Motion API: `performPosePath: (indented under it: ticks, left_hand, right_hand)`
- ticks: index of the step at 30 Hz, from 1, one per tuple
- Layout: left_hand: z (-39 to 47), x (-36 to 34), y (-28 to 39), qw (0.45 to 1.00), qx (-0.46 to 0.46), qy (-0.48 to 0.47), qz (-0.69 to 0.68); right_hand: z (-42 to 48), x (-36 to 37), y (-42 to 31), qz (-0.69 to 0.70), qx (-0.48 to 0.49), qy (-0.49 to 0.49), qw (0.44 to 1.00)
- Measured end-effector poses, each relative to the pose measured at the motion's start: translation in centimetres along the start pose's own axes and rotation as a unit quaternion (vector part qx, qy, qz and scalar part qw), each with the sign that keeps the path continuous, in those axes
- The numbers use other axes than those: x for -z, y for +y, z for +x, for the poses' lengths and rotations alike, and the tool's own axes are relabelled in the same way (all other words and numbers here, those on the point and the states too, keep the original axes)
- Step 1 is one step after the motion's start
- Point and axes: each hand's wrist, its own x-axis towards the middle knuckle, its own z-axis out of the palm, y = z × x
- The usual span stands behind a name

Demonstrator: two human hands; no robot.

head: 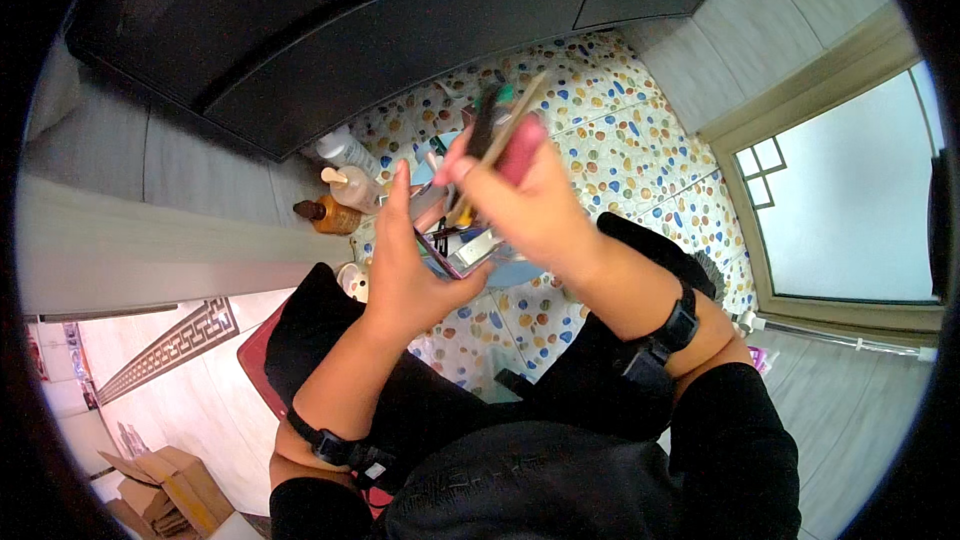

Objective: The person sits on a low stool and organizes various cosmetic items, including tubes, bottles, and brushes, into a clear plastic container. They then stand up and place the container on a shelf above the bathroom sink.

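My left hand [397, 262] cradles a small open box [452, 271] with a dark purplish rim, its thumb along the near edge. Inside lie small mixed items, among them a silvery rectangular piece [475, 249] and something yellow [465, 219]. Over the box, my right hand [551, 214] grips a bundle of slim items, blurred by motion. The bundle includes a pale wooden-looking stick [535, 95], a dark flat piece [484, 126] and a dark pink piece [523, 151]. Their exact kinds cannot be made out. Beneath the box shows part of a light blue round basin-like thing [517, 274].
A white bottle [349, 150], a clear pump bottle [351, 189] and an amber bottle [331, 215] stand left by the wall. A black cabinet [420, 37] closes off the far side of the pebble-patterned floor [607, 142]. Rightward is a frosted-glass door [847, 202]; lower left, a cardboard box [180, 495].
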Motion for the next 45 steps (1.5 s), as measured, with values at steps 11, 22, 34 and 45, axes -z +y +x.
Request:
performPosePath:
  ticks: [11, 22, 34, 45]
  left_hand:
    - [0.4, 0.7, 0.3, 0.999, 0.035, -0.032, -0.014]
    - [-1.5, 3.6, -1.9, 0.993, 0.111, -0.007, -0.048]
    - [-3.0, 8.1, -8.0, 0.967, 0.205, 0.117, -0.098]
    - [-1.7, 7.6, -8.1, 0.934, 0.306, 0.082, -0.168]
  right_hand:
    - [0.3, 1.2, 0.6, -0.127, -0.038, -0.021, 0.991]
    - [1.6, 0.5, -3.5, -0.418, 0.274, 0.007, 0.866]
    - [18.0, 19.8, 11.9, -0.671, -0.15, -0.12, 0.716]
    - [25.9, 27.1, 27.9, -0.821, -0.021, -0.309, 0.48]
